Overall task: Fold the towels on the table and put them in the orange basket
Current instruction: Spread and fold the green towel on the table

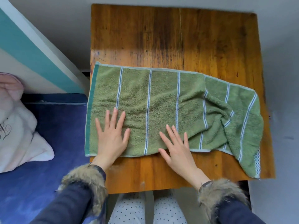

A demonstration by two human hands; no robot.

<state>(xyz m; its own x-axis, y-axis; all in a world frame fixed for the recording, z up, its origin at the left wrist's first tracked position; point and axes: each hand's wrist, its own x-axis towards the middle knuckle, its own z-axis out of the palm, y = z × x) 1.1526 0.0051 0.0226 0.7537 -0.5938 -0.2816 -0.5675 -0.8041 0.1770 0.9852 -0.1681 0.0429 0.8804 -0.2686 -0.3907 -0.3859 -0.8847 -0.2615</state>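
Observation:
A green towel (161, 97) with thin white-and-blue stripes lies spread across the wooden table (169, 38). Its left part is flat; its right end is rumpled and hangs a little over the table's right edge. My left hand (111, 136) presses flat on the towel near its left end, fingers straight and spread. My right hand (176, 147) lies flat on the towel's near edge at the middle, fingers straight, palm partly on the bare wood. No orange basket is in view.
The far half of the table is bare wood. To the left is a blue-covered bed (48, 159) with a pink-white cushion (17, 126) on it. A white and teal wall panel (32, 50) runs behind it. Grey floor surrounds the table.

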